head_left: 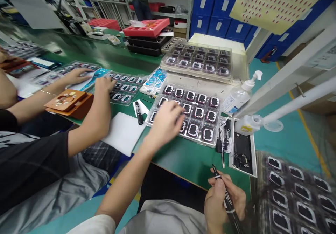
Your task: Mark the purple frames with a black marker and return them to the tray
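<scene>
My left hand (166, 123) is over the left-middle part of a clear plastic tray (181, 140), its fingers bent but apart. It holds nothing that I can see, and whether its fingertips touch a part is hidden. Rows of small dark, square-faced parts with pale rims, such as this one (198, 112), sit in the tray's pockets. Close to my body, at the bench's front edge, my right hand (223, 200) grips a black marker pen (228, 203) with its tip pointing up and away from me.
Stacked trays (196, 64) of similar parts stand behind. To the right are a pump bottle (240, 94), a small bottle (246, 124), wrapped markers (226, 136) and a white-edged box (243, 153). Another tray (296, 192) lies lower right. A co-worker's arms (91, 122) reach in from the left.
</scene>
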Motion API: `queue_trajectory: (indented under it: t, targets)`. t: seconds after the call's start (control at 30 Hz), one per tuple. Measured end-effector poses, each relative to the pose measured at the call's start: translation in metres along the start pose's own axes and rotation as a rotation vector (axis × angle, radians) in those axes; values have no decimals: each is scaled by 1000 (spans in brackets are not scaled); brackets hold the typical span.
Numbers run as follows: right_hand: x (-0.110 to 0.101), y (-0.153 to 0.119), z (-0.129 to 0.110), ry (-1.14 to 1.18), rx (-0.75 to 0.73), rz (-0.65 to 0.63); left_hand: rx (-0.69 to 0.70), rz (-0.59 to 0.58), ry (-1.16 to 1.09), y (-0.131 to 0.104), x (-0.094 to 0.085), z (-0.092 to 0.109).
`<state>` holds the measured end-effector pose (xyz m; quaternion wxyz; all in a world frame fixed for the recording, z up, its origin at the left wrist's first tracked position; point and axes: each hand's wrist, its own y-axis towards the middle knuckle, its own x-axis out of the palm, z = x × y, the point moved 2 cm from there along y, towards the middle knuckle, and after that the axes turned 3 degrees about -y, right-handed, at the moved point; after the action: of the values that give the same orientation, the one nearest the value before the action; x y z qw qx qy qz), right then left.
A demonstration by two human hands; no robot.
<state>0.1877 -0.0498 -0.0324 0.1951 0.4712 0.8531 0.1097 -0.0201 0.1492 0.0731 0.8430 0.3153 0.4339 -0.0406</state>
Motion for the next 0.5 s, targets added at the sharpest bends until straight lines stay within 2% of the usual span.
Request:
queue_trajectory:
  t: [0.07,0.13,0.2,0.3,0.5]
  targets:
    - [0,0,-1,-2,-55,28,-173,42,131,10,-20,-41]
    - [1,-1,-2,-15,-89,63,-259,-91,148,20,-30,-76]
    - [4,-1,-2,-7,-86,47,-254,-190,111,26,-35,-98]
    - [7,0,-1,77,-67,11,-199,-254,56,25,-40,-107]
    - [8,7,-1,86,-14,-39,-147,-298,35,22,-50,-94]
